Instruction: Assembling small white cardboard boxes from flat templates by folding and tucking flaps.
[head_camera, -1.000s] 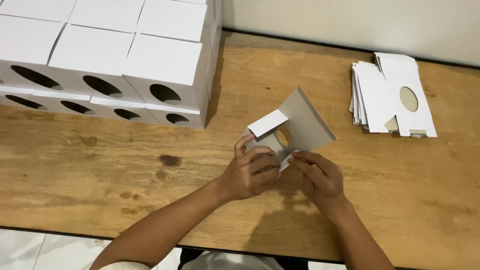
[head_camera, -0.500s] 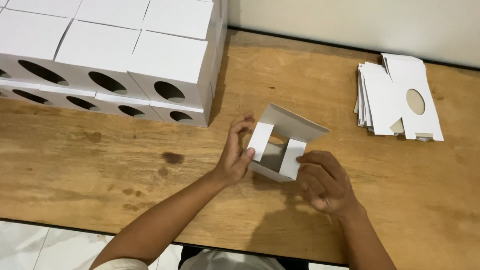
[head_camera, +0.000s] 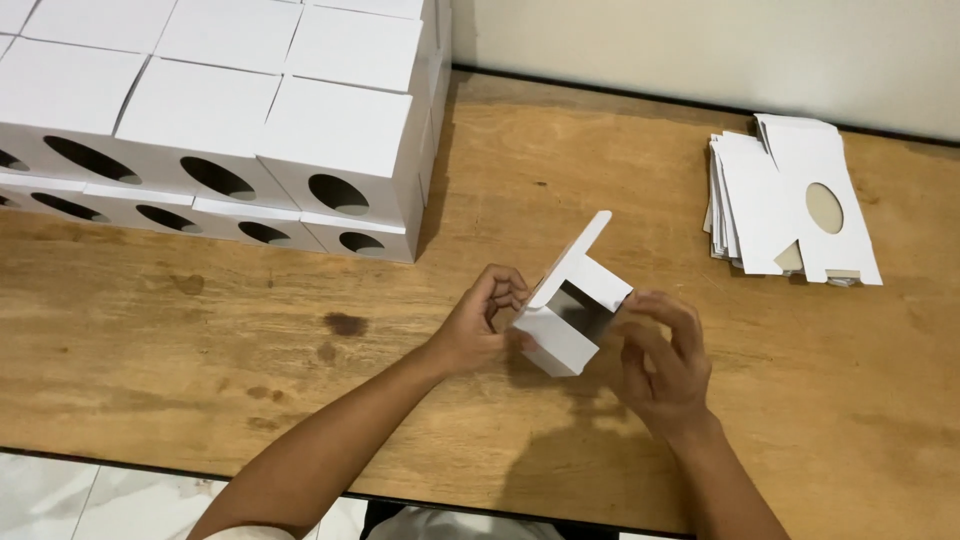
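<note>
The box is white outside, grey inside. Stacked boxes and flat blanks are white with dark ovals. The desk is stained orange-brown wood.

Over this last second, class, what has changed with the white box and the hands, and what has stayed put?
The white cardboard box went from a raised, half-flat blank to an opened box shape held low over the table. The left hand and right hand still grip it. The flat blanks and stacked finished boxes have not moved.
</note>
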